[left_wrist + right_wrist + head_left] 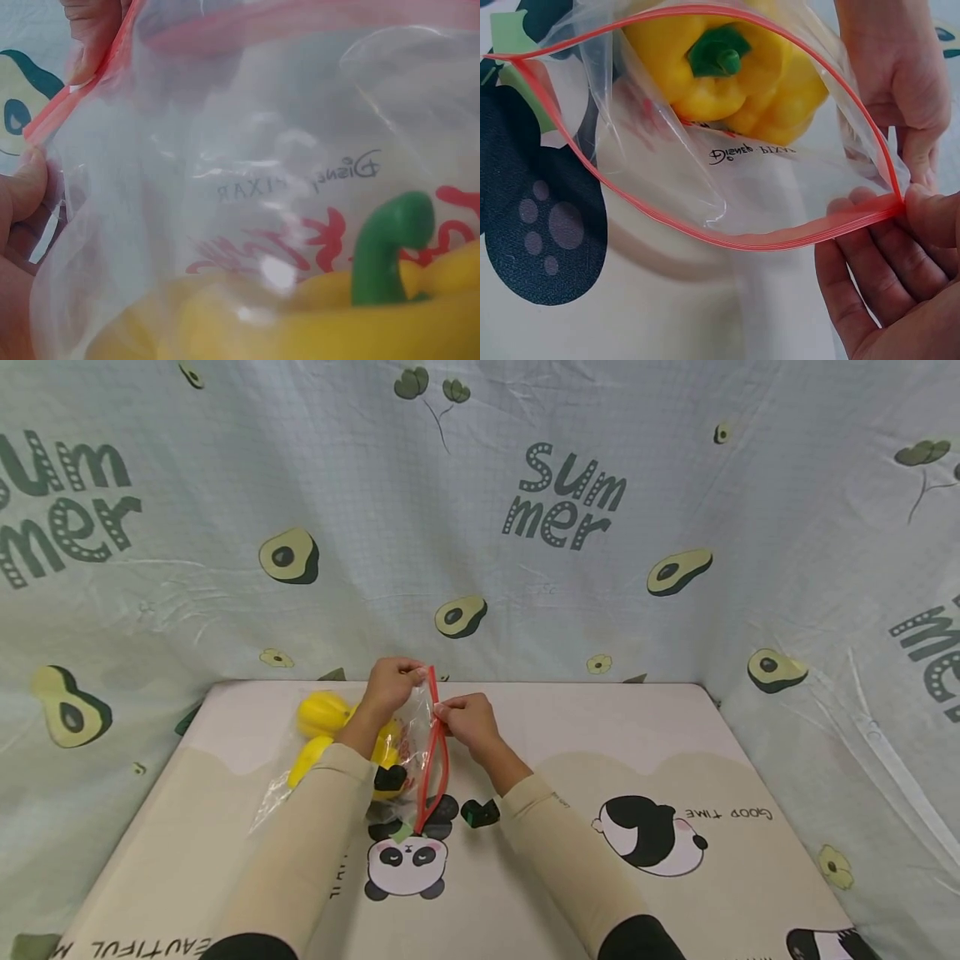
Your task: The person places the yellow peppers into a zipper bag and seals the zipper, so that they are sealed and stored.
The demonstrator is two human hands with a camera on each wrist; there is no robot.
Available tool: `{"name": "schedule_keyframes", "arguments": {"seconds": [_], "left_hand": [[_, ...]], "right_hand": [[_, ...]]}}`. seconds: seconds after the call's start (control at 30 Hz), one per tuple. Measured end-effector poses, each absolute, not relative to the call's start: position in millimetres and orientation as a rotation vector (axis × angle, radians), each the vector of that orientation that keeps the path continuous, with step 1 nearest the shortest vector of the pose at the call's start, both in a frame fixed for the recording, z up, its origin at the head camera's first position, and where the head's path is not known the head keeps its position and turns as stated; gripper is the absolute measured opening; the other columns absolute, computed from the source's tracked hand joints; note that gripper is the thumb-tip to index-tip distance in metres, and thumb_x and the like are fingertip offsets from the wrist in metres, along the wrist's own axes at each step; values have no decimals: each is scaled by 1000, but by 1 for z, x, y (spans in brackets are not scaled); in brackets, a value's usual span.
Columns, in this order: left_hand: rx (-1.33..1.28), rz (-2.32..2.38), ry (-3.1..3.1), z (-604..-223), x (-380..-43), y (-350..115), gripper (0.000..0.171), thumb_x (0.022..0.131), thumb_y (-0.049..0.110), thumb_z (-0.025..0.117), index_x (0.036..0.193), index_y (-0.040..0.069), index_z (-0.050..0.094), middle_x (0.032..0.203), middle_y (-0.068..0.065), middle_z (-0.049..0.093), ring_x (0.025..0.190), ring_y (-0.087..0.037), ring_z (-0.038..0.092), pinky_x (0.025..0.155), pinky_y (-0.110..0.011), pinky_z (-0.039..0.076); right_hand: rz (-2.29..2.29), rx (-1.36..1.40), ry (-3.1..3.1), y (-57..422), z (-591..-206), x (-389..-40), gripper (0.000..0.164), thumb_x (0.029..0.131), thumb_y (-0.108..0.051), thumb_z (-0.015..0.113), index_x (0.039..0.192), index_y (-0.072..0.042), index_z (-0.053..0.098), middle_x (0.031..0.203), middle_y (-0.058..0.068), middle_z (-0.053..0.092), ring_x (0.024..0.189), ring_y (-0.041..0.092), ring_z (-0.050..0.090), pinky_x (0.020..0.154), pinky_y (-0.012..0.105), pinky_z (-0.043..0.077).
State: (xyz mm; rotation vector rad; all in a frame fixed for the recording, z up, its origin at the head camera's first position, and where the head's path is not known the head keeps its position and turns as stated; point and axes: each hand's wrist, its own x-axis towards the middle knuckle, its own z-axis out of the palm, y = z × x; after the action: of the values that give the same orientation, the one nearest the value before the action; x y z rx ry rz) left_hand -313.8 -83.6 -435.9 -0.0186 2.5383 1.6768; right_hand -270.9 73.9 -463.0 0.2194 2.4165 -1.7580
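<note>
A clear zip bag (418,693) with a red zip edge lies toward the back of the table, its mouth spread apart along most of its length. Yellow bell peppers with green stems are inside; one bell pepper (705,90) shows through the mouth in the right wrist view. My left hand (392,687) grips the far end of the zip edge. Close beside it, my right hand (471,722) pinches the red zip edge (772,244) between thumb and fingers. "Disney Pixar" lettering shows on the bag's plastic.
The pale table (570,893) bears printed pandas and a printed dog (652,835). A curtain (570,635) with avocado prints hangs behind and at both sides. A small dark object (480,813) shows beside the right sleeve.
</note>
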Motion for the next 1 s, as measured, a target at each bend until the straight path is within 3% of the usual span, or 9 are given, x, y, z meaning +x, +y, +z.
{"name": "schedule_keyframes", "arguments": {"seconds": [0.47,0.67,1.0], "left_hand": [[-60,1726,2488,-437,-315,-83,31,109,19,55,126,-2,71,126,-22,68,106,-31,59,110,-47,53],[-69,1724,2483,-439,-315,-83,32,109,20,55,126,-2,70,127,-21,67,107,-31,59,110,-47,53],[-64,1745,2477,-440,-316,-84,33,109,22,55,127,-2,70,125,-22,67,106,-31,58,110,-47,53]], "right_hand": [[-1762,230,2415,74,-464,-267,23,100,-21,70,105,-2,80,96,12,77,77,18,75,80,35,66],[-1765,236,2414,74,-466,-265,22,100,-21,70,104,-2,80,95,12,78,76,18,75,84,41,66],[-1796,196,2374,76,-470,-264,23,99,-20,71,106,0,80,95,14,78,71,13,73,83,40,66]]}}
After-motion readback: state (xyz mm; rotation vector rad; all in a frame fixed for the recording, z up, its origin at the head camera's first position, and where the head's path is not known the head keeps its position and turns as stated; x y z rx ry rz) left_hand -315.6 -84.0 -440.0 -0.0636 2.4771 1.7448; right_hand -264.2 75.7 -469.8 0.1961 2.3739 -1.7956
